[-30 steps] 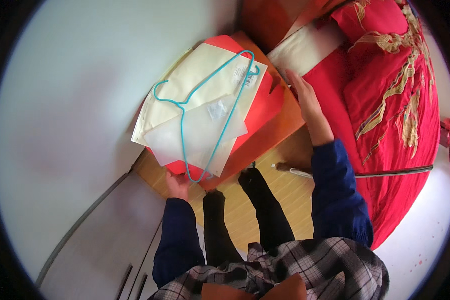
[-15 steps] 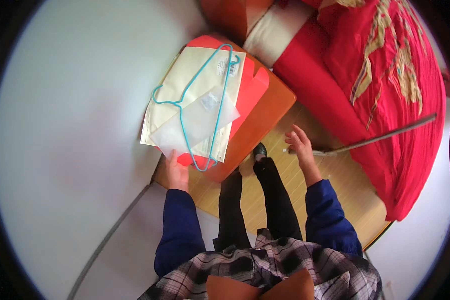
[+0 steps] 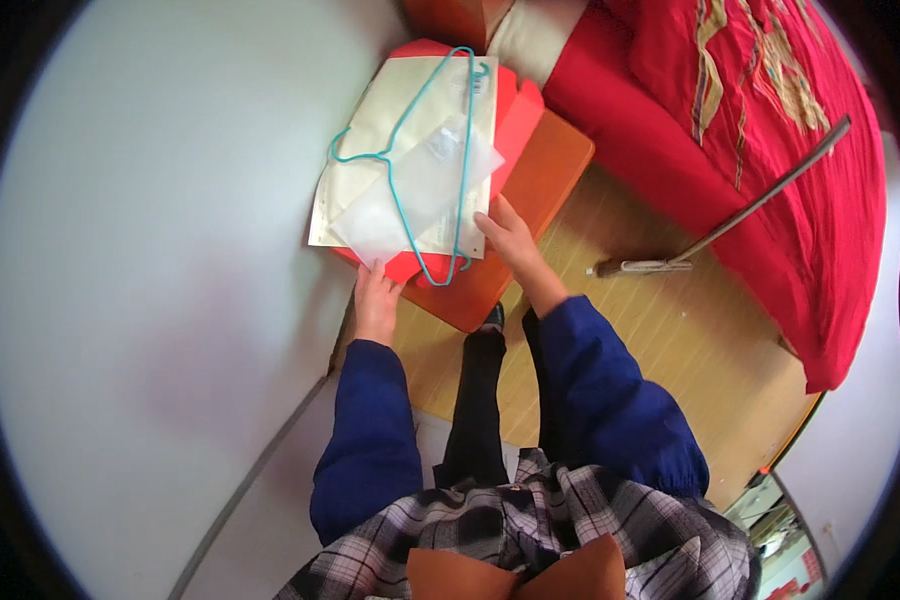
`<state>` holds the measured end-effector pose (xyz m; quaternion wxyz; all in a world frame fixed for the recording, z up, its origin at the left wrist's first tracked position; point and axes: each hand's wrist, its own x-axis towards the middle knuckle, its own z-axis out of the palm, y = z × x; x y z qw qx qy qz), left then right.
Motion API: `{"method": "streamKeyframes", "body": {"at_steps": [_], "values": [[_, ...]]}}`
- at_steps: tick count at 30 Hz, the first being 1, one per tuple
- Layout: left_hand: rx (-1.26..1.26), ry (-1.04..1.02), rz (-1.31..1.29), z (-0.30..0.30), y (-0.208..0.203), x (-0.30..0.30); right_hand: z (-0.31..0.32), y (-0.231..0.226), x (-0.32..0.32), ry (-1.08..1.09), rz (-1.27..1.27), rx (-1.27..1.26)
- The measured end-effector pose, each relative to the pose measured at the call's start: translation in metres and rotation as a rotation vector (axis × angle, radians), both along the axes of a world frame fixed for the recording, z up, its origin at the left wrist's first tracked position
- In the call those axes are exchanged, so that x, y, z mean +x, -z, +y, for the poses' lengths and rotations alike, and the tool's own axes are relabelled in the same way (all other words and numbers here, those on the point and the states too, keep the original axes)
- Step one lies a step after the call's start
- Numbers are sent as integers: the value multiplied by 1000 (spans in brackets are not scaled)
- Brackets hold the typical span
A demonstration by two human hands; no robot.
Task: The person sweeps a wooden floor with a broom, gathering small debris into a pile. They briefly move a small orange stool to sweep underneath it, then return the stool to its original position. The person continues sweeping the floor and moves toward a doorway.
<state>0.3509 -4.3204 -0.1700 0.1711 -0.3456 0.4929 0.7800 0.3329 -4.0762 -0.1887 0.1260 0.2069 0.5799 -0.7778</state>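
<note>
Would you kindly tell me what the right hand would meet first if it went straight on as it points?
The right hand would probably meet the right edge of the cream envelope first, with the red sheet just beneath; depth is hard to judge.

Draped red cover (image 3: 790,260) with tan tassel-like strands (image 3: 792,85), long-handled broom (image 3: 660,266) slanting over yellowish wooden floor (image 3: 660,350) and across the cover, whitish wall (image 3: 170,220) at left.

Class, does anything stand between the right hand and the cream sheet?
Nothing visible does. The right hand is at the right edge of the cream sheet; the hanger lies across it, left of the hand.
</note>
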Motion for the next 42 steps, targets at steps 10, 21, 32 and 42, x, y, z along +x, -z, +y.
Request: {"method": "streamKeyframes", "body": {"at_steps": [10, 21, 32, 42], "values": [[116, 50, 8, -17, 11, 17, 33, -17, 27, 199, -213, -42], [-193, 403, -416, -54, 9, 190, 361, -33, 70, 835, -9, 224], [-207, 693, -504, 37, -22, 254, 466, -53, 39, 692, -129, 372], [-90, 1238, 232, 204, -47, 213, 405, -170, 284, 651, 88, 856]]}}
